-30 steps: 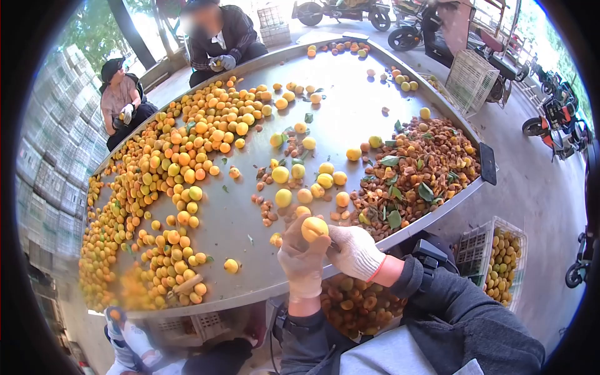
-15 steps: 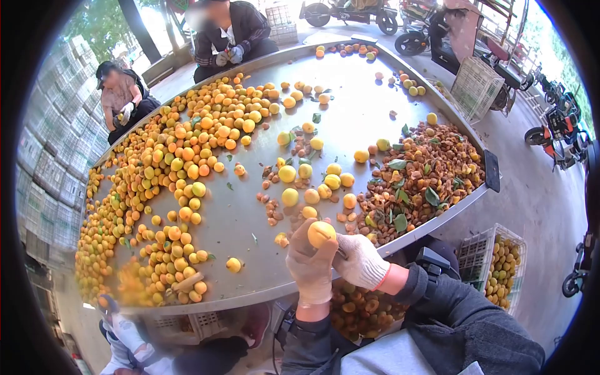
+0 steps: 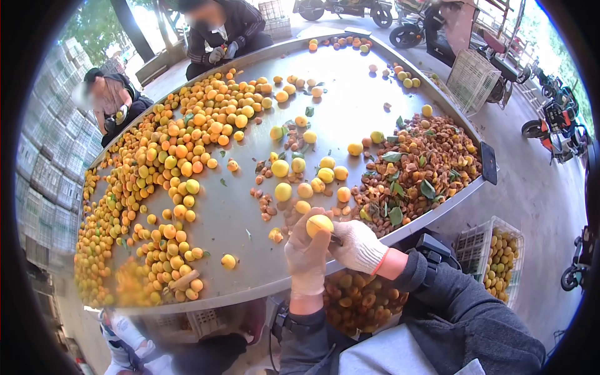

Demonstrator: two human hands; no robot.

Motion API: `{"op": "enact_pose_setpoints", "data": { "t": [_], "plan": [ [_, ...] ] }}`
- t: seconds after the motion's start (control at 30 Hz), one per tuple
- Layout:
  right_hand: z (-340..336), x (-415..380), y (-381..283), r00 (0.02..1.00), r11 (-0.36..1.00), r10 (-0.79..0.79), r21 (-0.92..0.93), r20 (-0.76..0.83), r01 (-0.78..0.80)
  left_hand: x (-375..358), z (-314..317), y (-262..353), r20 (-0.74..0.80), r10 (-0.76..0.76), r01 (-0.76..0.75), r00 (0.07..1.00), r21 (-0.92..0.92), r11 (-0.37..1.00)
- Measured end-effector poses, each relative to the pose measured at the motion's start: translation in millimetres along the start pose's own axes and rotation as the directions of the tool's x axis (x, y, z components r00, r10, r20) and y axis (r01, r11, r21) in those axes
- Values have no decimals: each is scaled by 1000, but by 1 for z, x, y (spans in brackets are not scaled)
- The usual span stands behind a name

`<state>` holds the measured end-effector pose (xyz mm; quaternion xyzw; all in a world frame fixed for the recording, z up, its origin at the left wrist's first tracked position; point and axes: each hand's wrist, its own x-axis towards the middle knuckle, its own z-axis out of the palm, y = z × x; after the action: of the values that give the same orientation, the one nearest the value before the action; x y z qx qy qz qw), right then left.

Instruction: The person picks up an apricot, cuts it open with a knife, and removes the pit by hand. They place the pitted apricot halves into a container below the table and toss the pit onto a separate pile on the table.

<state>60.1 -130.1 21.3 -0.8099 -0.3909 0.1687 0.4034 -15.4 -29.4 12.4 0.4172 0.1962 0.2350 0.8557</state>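
My left hand (image 3: 306, 255), in a white glove, holds a yellow-orange apricot (image 3: 319, 224) up over the near edge of the round metal table (image 3: 237, 231). My right hand (image 3: 359, 246), also gloved, presses against the fruit's right side; a small dark blade seems to poke out between hand and fruit, though it is mostly hidden. Several loose apricots (image 3: 299, 177) lie on the table just beyond my hands. A heap of brown pits and green leaves (image 3: 420, 169) sits to the right.
A large spread of apricots (image 3: 169, 169) covers the table's left half. Two seated people (image 3: 215, 28) work at the far rim. A crate of fruit halves (image 3: 359, 300) sits under the table; a white crate of apricots (image 3: 497, 265) stands right. Scooters are parked behind.
My hands stay on the same apricot and have shifted only slightly; the fruit has turned a little in my left hand. The view has wobbled slightly.
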Motion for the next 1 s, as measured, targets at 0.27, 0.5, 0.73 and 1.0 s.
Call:
{"op": "enact_pose_setpoints", "data": {
  "t": [0.27, 0.5, 0.73, 1.0],
  "plan": [
    [-7, 15, 14, 939, 951, 53, 270, 341, -152, 2, 9, -7, -28, 229, -205, 973, 350, 914],
    [-44, 18, -9, 636, 785, 206, 262, 744, -561, 1, 3, 4, 57, -37, 31, 998, 93, 995],
    [-58, -16, 27, 958, 986, 34, 149, 283, -79, 10, -5, 9, 57, -22, 35, 998, -248, 968],
    [-54, 3, 3, 998, 977, 57, 207, 6, -57, -1, 19, -15, 254, 305, -395, 918, 506, 767]
  ]
}}
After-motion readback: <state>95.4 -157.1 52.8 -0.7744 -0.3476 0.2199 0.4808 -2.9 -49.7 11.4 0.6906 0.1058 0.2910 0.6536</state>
